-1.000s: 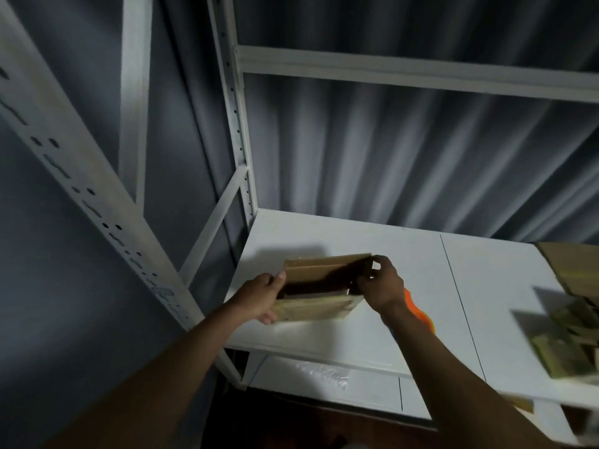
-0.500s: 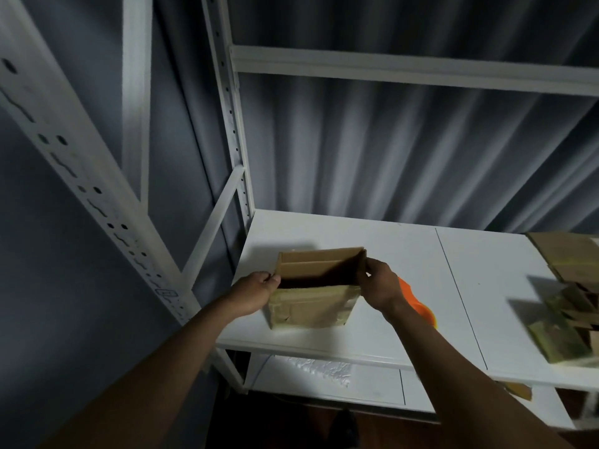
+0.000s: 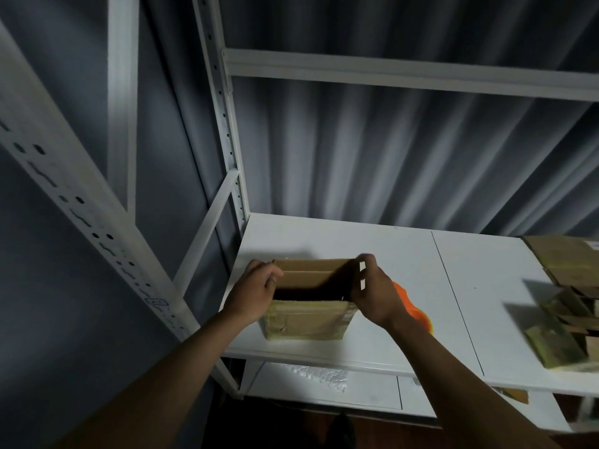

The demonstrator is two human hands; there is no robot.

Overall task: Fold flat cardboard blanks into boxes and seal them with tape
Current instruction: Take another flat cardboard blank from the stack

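Observation:
A small brown cardboard box (image 3: 308, 320) stands on the white shelf (image 3: 389, 254) near its front left corner, open at the top, with tape on its near face. My left hand (image 3: 256, 291) grips the box's left wall, thumb over the rim. My right hand (image 3: 372, 290) grips the right wall, fingers curled over its top edge. An orange object (image 3: 416, 311), probably a tape dispenser, lies on the shelf just behind my right wrist, mostly hidden.
Flat cardboard blanks (image 3: 564, 260) and several taped pieces (image 3: 557, 338) lie at the shelf's right end. White perforated rack posts (image 3: 223, 124) rise at the left. A lower shelf (image 3: 324, 384) shows beneath. A grey curtain hangs behind.
The box has come down from a tilted hold onto the shelf, nearer the front edge, and now stands upright with its opening facing up. Both hands stayed on its sides.

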